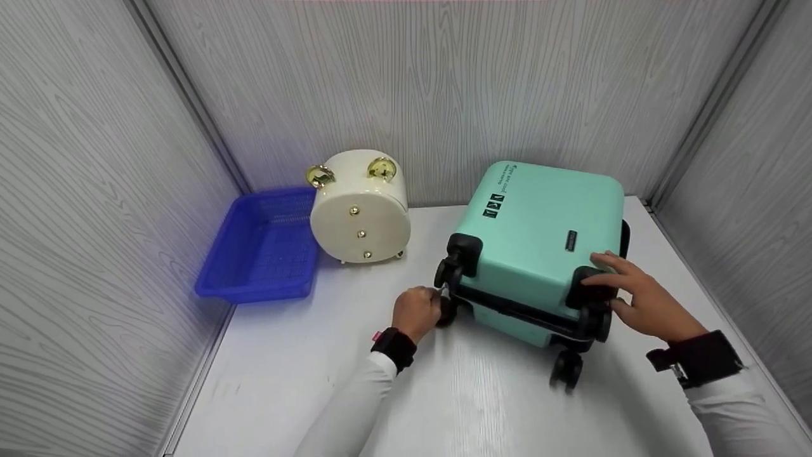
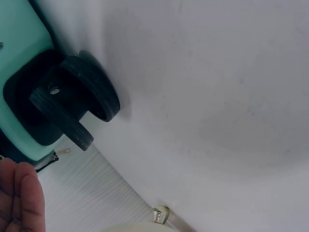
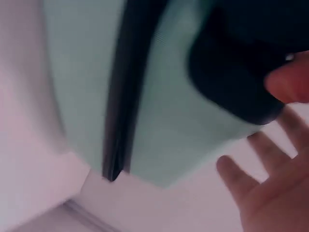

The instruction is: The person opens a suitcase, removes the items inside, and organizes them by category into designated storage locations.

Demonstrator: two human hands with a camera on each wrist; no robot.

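At a teal suitcase, left hand curled, whether gripping unclear, right hand loosely spread

Left arm: white-sleeved, reaching up and rightward from the bottom edge of the head view. Black band round the wrist. Left hand: back uppermost, fingers bent and held together; tips partly hidden, grip cannot be determined. Right arm: white-sleeved, entering lower right, angled up and leftward; black band at that wrist also. Right hand: fingers spread and extended, thumb apart from them. Hands well apart, roughly level.
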